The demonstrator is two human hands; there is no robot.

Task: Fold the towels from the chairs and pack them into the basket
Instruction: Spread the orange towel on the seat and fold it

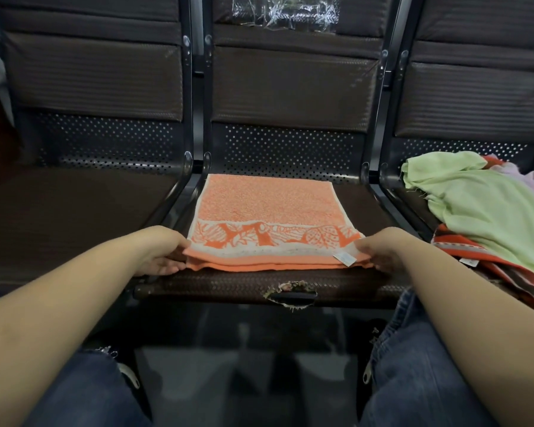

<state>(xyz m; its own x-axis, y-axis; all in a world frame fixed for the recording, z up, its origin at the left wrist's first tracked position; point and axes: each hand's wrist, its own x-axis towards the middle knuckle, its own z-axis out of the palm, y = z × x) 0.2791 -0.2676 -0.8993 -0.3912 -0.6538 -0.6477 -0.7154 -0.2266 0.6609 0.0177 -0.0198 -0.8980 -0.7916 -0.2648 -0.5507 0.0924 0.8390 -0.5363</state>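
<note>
An orange and white patterned towel [265, 217] lies folded in layers on the middle chair seat [379, 211], with a small white label at its near right corner. My left hand [159, 251] pinches the towel's near left corner, thumb on top and fingers beneath. My right hand [383, 252] grips the near right corner the same way. A pale green towel [487, 208] lies crumpled on the right chair over a red-orange striped towel [506, 266]. No basket is in view.
Three dark brown chairs stand in a row with black metal frames between them. The left seat [74, 217] holds nothing. The middle seat's front edge has a torn patch [290, 291]. Clear plastic [285, 10] hangs on the middle backrest. My knees in jeans are below.
</note>
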